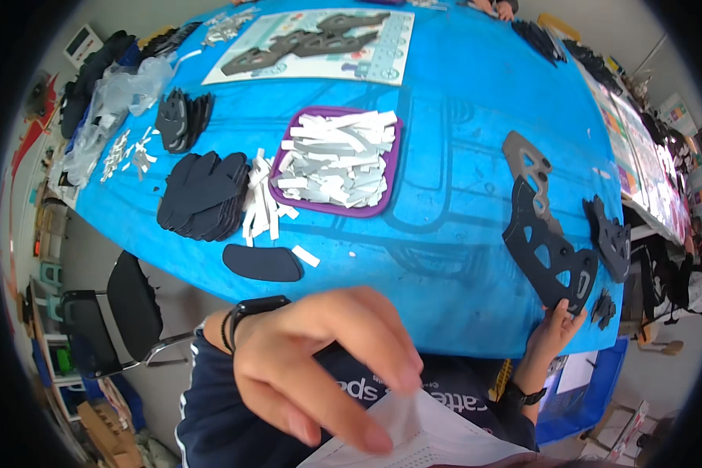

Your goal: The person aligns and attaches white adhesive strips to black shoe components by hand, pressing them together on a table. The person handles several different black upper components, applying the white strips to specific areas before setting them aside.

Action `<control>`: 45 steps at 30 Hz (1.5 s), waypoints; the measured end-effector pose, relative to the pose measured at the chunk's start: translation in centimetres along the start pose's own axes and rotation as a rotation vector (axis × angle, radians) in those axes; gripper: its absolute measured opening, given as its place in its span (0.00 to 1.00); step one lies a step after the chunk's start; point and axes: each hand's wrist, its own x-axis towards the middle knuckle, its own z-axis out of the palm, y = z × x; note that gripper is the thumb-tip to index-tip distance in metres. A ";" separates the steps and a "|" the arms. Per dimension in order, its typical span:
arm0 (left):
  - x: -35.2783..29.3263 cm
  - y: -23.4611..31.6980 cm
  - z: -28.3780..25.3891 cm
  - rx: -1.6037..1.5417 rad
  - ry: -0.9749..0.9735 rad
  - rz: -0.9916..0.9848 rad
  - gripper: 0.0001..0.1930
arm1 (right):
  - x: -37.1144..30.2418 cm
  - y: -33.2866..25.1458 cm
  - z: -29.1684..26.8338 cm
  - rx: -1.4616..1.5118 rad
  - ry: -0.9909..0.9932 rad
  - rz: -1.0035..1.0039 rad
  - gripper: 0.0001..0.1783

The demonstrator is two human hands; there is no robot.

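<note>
Fingers of the right hand (554,334) grip the near end of a black cut-out plate (547,265), partly hiding it, at the blue table (452,312)'s right side, while the left hand (304,351) curls before a cut-off white mask (437,435), any pinch indiscernible.

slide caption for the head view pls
Right hand on a black cut-out piece, left hand raised in the foreground, purple tray of pale strips beyond.

Counter (476,312): tray (396,160) at middle, strips (343,156) inside. Left of tray: loose strips (260,203), then pad stack (203,195). Single pad (261,263) before stack. Behind tray: sheet (398,39), plates (312,43) on it. Right: near plate (544,249) overlapping far plate (516,156), right hand (552,331) at near end; more plates (615,242) farther right.
</note>
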 end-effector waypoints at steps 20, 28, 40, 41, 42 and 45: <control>3.5 -0.7 5.1 0.012 -0.051 -0.062 0.15 | -0.1 -0.2 0.4 0.018 -0.026 0.021 0.13; 2.1 0.0 6.1 0.165 0.159 -0.332 0.04 | -0.1 -1.0 0.3 0.086 -0.113 0.061 0.14; -0.8 -8.3 -7.9 1.698 -0.156 -0.687 0.10 | -0.1 -0.7 -0.5 0.138 -0.114 0.049 0.13; -1.4 -8.3 -8.8 1.706 -0.154 -0.709 0.11 | 0.0 -0.8 -0.5 0.157 -0.116 0.054 0.13; -1.9 -8.3 -9.5 1.709 -0.153 -0.730 0.12 | 0.0 -0.8 -0.4 0.188 -0.127 0.065 0.13; -2.9 -8.1 -10.5 1.634 -0.177 -0.887 0.12 | 0.0 -0.8 -0.2 0.200 -0.095 0.095 0.13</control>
